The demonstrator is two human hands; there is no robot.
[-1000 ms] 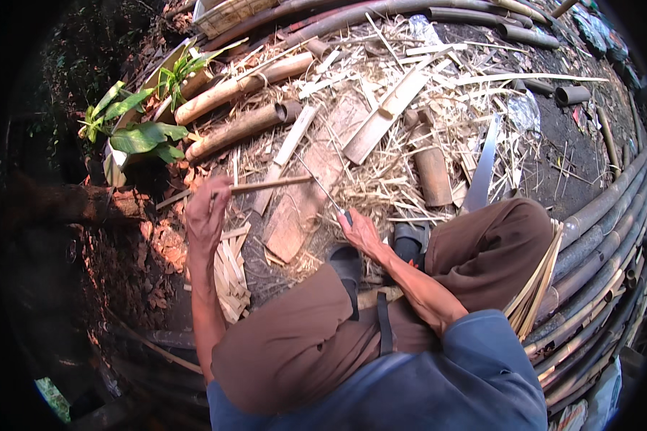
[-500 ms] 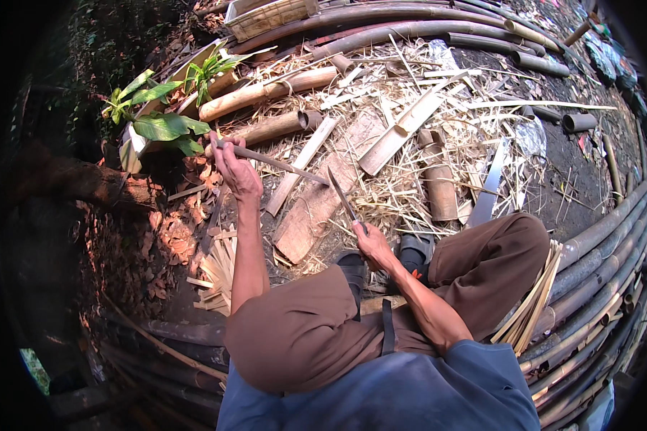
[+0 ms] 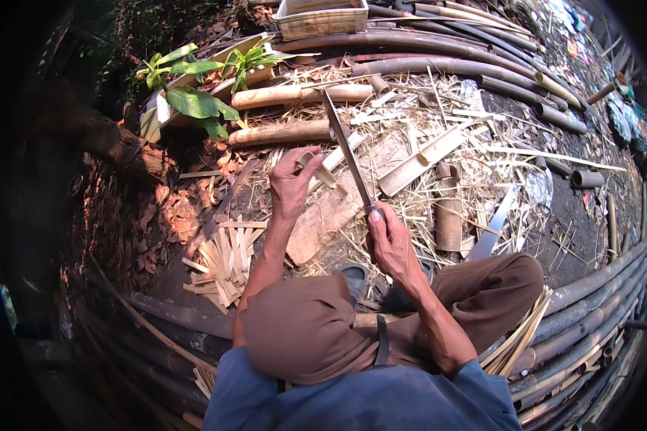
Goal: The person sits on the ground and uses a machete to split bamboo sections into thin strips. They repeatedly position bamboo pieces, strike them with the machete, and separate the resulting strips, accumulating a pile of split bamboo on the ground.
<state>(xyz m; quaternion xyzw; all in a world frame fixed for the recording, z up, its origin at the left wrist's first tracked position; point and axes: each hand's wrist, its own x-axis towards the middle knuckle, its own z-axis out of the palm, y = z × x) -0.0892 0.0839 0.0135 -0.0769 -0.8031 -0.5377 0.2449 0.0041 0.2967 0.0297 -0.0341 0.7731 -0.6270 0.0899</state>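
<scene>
My right hand [image 3: 394,248] is closed around the handle of a long-bladed knife [image 3: 346,147]. Its narrow blade slants up and away to the left over the litter. To the left, my left hand [image 3: 291,183] pinches a short bamboo strip [image 3: 331,181], whose free end points down toward the knife. Below both hands lies a worn wooden plank [image 3: 309,237], partly covered with shavings. Near my left forearm is a pile of split bamboo pieces [image 3: 226,262]. The strip and the blade are apart.
Beyond the plank lie a split bamboo half [image 3: 420,161], a bamboo tube [image 3: 449,223] and a saw blade [image 3: 494,226]. Bamboo poles [image 3: 446,67] and a pale crate [image 3: 320,23] stretch across the back. Leafy plants [image 3: 194,100] stand far left; more poles [image 3: 589,287] lie right.
The knife has swung up, and my right hand has risen with it. My left hand has drawn nearer and to the right, turning the strip downward. The view has shifted somewhat.
</scene>
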